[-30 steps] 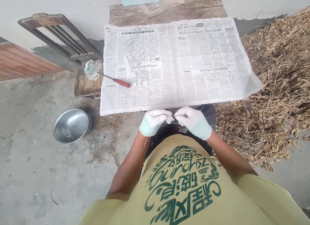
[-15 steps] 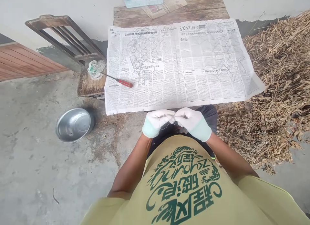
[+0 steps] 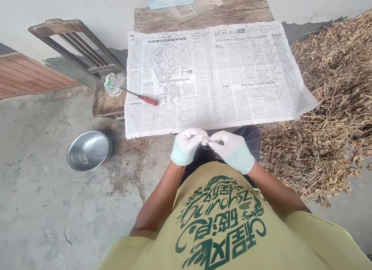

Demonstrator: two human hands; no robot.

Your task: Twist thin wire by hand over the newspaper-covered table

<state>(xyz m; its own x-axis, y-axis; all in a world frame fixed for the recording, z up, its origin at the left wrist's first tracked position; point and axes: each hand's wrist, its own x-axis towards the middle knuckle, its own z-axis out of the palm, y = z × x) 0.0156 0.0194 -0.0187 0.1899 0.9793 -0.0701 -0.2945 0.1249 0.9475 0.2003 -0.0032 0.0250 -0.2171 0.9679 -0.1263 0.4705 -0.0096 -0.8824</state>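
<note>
Both my hands wear white gloves and meet just below the near edge of the newspaper point(image 3: 203, 107). My left hand point(image 3: 187, 146) is curled, its fingers pinched on a thin wire loop point(image 3: 203, 146). My right hand point(image 3: 231, 150) pinches the other end of the same wire, fingertips touching those of the left. On the newspaper lie a patch of linked wire rings point(image 3: 171, 64) at the left and loose bent wires point(image 3: 267, 57) at the right.
A red-handled screwdriver point(image 3: 142, 97) lies at the newspaper's left edge beside a crumpled cloth point(image 3: 114, 84) on a small wooden stool point(image 3: 104, 103). A metal bowl point(image 3: 88, 150) sits on the concrete floor. Dry straw point(image 3: 328, 107) is piled at the right. A chair frame point(image 3: 75, 45) leans at the back left.
My hands have drawn closer together on the wire, and the loop between them has shrunk and shifted under the left fingers. Nothing on the newspaper has moved.
</note>
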